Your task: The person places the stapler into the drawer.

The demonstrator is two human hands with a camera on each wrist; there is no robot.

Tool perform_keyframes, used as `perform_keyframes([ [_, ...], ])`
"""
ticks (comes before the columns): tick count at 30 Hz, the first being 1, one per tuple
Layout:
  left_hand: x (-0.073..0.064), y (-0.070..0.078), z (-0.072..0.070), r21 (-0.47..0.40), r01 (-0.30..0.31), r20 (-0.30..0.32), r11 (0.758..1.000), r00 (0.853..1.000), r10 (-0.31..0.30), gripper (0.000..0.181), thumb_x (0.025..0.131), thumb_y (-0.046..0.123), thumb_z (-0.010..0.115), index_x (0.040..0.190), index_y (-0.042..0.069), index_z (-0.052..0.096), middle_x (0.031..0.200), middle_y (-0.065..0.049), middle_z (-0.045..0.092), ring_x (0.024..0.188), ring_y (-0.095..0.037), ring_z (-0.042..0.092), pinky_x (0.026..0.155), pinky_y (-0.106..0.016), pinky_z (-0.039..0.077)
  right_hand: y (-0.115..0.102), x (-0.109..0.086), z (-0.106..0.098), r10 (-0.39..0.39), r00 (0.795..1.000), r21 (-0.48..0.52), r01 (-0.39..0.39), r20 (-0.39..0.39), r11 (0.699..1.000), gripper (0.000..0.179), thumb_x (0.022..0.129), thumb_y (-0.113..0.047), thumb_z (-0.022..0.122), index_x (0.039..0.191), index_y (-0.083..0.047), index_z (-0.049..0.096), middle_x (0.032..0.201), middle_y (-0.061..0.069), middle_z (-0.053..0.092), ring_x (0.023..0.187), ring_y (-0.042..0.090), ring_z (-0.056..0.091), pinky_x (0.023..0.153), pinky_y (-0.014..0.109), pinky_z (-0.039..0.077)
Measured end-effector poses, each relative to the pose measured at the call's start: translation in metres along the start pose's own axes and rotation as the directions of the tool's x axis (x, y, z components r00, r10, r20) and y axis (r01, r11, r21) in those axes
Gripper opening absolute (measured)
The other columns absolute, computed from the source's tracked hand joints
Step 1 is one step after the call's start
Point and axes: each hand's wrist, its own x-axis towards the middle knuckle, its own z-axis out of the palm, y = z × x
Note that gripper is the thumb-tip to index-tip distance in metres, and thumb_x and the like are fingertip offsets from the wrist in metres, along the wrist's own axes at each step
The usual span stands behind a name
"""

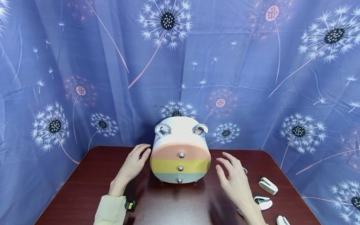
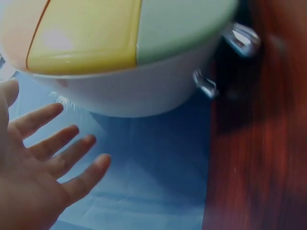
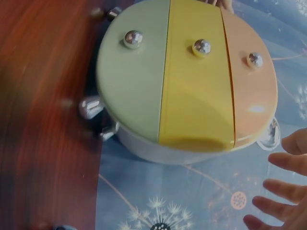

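A rounded white drawer box (image 1: 177, 134) stands on the table, its three drawer fronts coloured peach, yellow and green, each with a chrome knob. Two chrome ear-like rings sit at its upper sides, and short chrome feet carry it. My left hand (image 1: 136, 164) hovers just left of the box, fingers spread with nothing in them; the left wrist view shows its fingers (image 2: 53, 141) below the white side wall. To the right of the box is my right hand (image 1: 233, 178), fingers loosely bent and holding nothing. In the right wrist view its fingers (image 3: 283, 191) are near one chrome ring.
Small white clip-like items lie on the right of the dark red table (image 1: 174, 203): one with a slit (image 1: 268, 186), a white-and-dark one (image 1: 264, 203), and another at the front (image 1: 282, 220). Others are partly hidden by my right arm. A blue dandelion-print cloth (image 1: 239, 68) hangs behind.
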Motion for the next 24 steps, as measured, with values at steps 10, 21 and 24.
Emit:
perform_keyframes([
  [10,0.023,0.005,0.014,-0.183,-0.041,-0.118,0.982,0.993,0.02,0.032,0.101,0.034,0.056,0.125,0.014,0.065,0.128,-0.003,0.056,0.107,-0.017,0.055,0.079,-0.031,0.047,-0.02,0.012,0.017,-0.156,0.983,0.155,0.17,-0.098,0.973,0.019,0.086,0.001,0.065,0.104,-0.002,0.071,0.113,0.011,0.064,0.106,0.027,0.058,0.093,0.028,0.039],
  [21,0.026,0.038,0.015,-0.346,-0.103,-0.18,0.933,0.983,0.042,0.025,0.098,0.003,0.057,0.12,-0.007,0.062,0.124,-0.024,0.056,0.11,-0.035,0.054,0.076,-0.016,0.042,-0.042,0.017,0.045,-0.247,0.969,0.192,0.248,-0.029,0.949,0.017,0.088,-0.003,0.065,0.103,-0.007,0.07,0.095,-0.003,0.067,0.082,0.008,0.06,0.069,0.023,0.047],
  [24,0.024,0.047,0.013,-0.359,-0.11,-0.195,0.927,0.98,0.041,0.024,0.097,0.001,0.057,0.118,-0.009,0.062,0.122,-0.025,0.057,0.106,-0.033,0.055,0.075,-0.018,0.044,-0.047,0.02,0.051,-0.261,0.965,0.175,0.26,-0.02,0.949,0.016,0.087,-0.003,0.066,0.102,-0.008,0.071,0.093,-0.004,0.068,0.081,0.006,0.061,0.072,0.024,0.049],
])
